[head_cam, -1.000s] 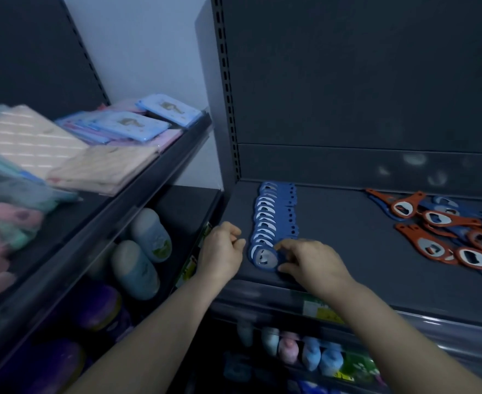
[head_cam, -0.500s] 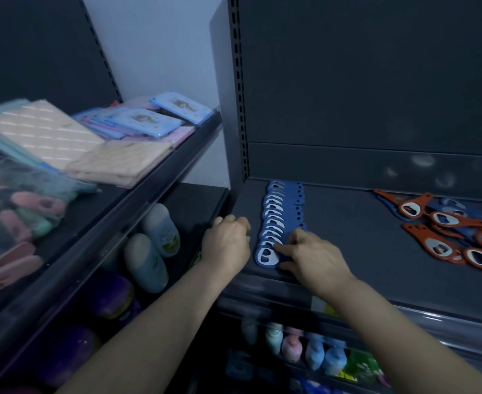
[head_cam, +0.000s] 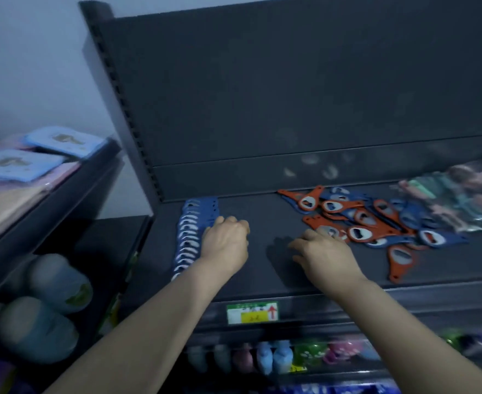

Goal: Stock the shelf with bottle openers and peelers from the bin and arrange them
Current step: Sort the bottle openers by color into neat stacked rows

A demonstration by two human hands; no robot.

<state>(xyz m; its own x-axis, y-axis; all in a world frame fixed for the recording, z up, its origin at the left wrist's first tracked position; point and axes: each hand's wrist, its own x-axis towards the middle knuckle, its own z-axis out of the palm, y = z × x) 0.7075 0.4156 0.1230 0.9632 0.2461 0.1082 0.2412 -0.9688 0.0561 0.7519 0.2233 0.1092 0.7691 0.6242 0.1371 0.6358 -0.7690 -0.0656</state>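
Note:
A neat overlapping row of blue bottle openers (head_cam: 190, 234) runs front to back at the left end of the dark shelf (head_cam: 262, 268). My left hand (head_cam: 225, 241) lies with curled fingers against the right side of that row and holds nothing that I can see. A loose pile of orange and blue bottle openers (head_cam: 359, 223) lies to the right. My right hand (head_cam: 325, 251) hovers low over the shelf, fingers spread, its fingertips at the pile's left edge next to an orange opener.
Blurred clear packs of pastel items (head_cam: 455, 194) lie at the shelf's far right. A price label (head_cam: 252, 312) is on the front rail. Small bottles (head_cam: 268, 356) fill the shelf below. The neighbouring unit on the left carries blue packs (head_cam: 20, 163) and large bottles (head_cam: 60, 280).
My right hand left the front of the blue row and moved right to the mixed pile. My left hand crossed from the row's left side to its right side. The view swung right.

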